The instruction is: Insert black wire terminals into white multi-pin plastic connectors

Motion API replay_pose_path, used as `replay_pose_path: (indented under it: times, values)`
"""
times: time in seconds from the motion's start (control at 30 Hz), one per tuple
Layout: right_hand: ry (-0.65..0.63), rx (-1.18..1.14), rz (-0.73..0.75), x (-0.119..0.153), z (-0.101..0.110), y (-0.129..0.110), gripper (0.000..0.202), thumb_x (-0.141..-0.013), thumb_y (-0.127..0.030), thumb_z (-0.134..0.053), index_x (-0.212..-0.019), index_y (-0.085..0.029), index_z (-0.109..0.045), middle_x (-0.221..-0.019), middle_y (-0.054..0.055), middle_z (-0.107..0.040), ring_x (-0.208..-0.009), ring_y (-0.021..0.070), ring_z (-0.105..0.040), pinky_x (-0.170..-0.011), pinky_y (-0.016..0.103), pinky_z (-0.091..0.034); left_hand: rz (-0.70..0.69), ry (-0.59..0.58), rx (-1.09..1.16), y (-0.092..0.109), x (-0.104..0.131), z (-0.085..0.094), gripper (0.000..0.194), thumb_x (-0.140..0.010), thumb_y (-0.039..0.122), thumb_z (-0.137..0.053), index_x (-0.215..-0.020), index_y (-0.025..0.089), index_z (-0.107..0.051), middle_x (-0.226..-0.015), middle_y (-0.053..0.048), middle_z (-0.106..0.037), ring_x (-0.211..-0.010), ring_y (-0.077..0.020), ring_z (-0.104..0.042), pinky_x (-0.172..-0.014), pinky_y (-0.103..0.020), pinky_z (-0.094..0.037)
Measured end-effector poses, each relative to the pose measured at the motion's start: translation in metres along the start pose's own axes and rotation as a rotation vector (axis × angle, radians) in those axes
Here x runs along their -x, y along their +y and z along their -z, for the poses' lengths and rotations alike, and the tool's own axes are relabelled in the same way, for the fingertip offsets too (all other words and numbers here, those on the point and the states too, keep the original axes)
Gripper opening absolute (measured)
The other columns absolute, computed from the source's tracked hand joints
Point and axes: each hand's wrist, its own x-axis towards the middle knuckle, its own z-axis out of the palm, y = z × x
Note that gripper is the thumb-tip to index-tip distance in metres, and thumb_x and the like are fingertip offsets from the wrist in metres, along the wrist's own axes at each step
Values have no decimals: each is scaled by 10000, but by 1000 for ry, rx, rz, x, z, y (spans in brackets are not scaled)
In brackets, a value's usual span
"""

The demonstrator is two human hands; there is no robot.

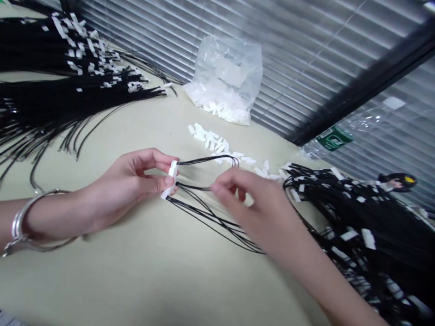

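My left hand (135,183) pinches a long white plastic connector (173,170) between thumb and fingers, holding it above the table. Several thin black wires (202,207) run out of the connector's right side toward my other hand. My right hand (252,201) is closed in a pinch on some of these wires, a short way to the right of the connector. Other wires loop above and pass below the right fingertips. The far ends of the wires are hidden behind my right hand and forearm.
Loose white connectors (215,141) lie beyond my hands, before a clear plastic bag (228,82) of white pieces. Black wire bundles (45,102) spread at left. More wires with white connectors (356,223) pile at right, near a plastic bottle (335,137). Window blinds (144,2) border the table.
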Motion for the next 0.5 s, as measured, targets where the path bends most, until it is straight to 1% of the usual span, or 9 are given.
replay_pose_path:
  times: [0.07, 0.1, 0.17, 0.23, 0.3, 0.37, 0.43, 0.47, 0.5]
  values:
    - [-140, 166, 35, 2, -3, -5, 190, -862, -257, -502, -709, -176, -578, -724, -14, -579, -705, 98, -508, -629, 228, -356, -32, -22, -34, -1, 1, -1, 225, -698, 113, -704, -894, 191, -625, -751, 21, -634, -642, -86, -576, -660, -217, -459]
    - [-169, 195, 41, 3, -5, -7, 204, -867, -247, -493, -699, -174, -581, -722, -16, -578, -709, 98, -505, -633, 229, -351, -50, -39, -56, -1, 2, -2, 223, -702, 126, -705, -897, 193, -622, -744, 19, -638, -636, -85, -575, -653, -215, -455]
    - [-187, 196, 30, 5, -7, -8, 215, -874, -229, -474, -689, -169, -565, -698, -20, -566, -685, 92, -494, -611, 221, -341, -77, -74, -86, -2, 3, -2, 215, -712, 143, -701, -902, 195, -617, -743, 6, -653, -647, -98, -585, -653, -225, -453]
    - [-162, 155, -15, 7, -7, -10, 217, -884, -250, -456, -698, -166, -529, -664, -27, -536, -621, 79, -470, -546, 205, -318, -95, -113, -81, -2, 4, -2, 205, -722, 143, -690, -905, 197, -615, -745, -7, -663, -658, -114, -592, -644, -239, -453]
    - [-137, 40, -93, 9, -5, -12, 195, -902, -293, -423, -760, -178, -492, -615, -42, -491, -536, 65, -419, -472, 190, -281, -109, -146, -62, -2, 5, -2, 195, -725, 133, -683, -896, 199, -618, -744, -12, -664, -660, -125, -594, -628, -247, -452]
    - [-196, -171, -165, 9, 1, -15, 145, -913, -323, -402, -877, -202, -474, -566, -60, -443, -477, 60, -367, -427, 180, -262, -121, -157, -61, -2, 6, -1, 186, -727, 129, -678, -890, 198, -619, -708, -5, -654, -643, -125, -586, -608, -243, -445]
    - [-294, -408, -194, 8, 12, -17, 135, -905, -318, -422, -967, -217, -485, -548, -63, -420, -460, 59, -355, -409, 174, -267, -126, -141, -73, -3, 6, -1, 189, -729, 126, -676, -892, 198, -616, -688, 1, -649, -629, -118, -578, -601, -237, -439]
    - [-311, -502, -200, 8, 19, -17, 142, -895, -310, -442, -979, -217, -509, -553, -55, -424, -460, 60, -366, -405, 175, -276, -124, -136, -75, -3, 6, -1, 192, -728, 121, -676, -892, 197, -613, -691, 3, -648, -632, -116, -579, -609, -238, -439]
    - [-289, -566, -197, 8, 29, -17, 145, -884, -305, -459, -961, -213, -541, -562, -43, -434, -462, 62, -383, -402, 178, -286, -123, -136, -73, -4, 5, -1, 192, -728, 113, -674, -889, 197, -610, -698, 4, -646, -638, -115, -580, -621, -241, -440]
